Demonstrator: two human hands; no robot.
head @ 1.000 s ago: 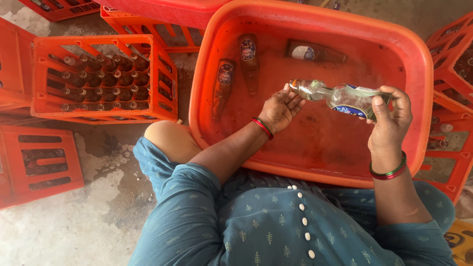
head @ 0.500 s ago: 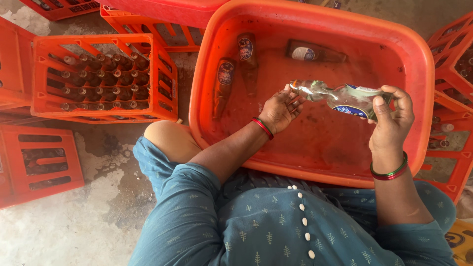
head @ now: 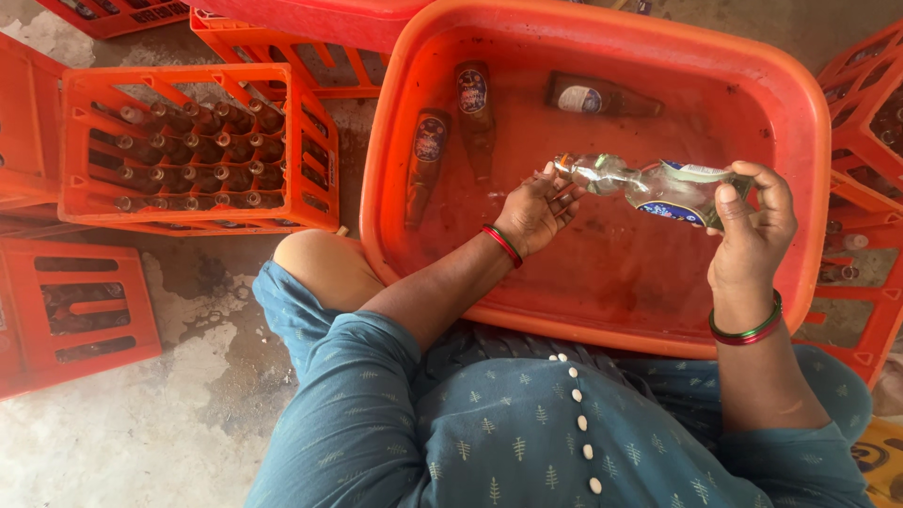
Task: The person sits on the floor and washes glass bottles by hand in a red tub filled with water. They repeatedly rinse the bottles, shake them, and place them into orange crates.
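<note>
Blue-white label on held bottle

Clear glossy glass bottle, plastic tub.
</note>
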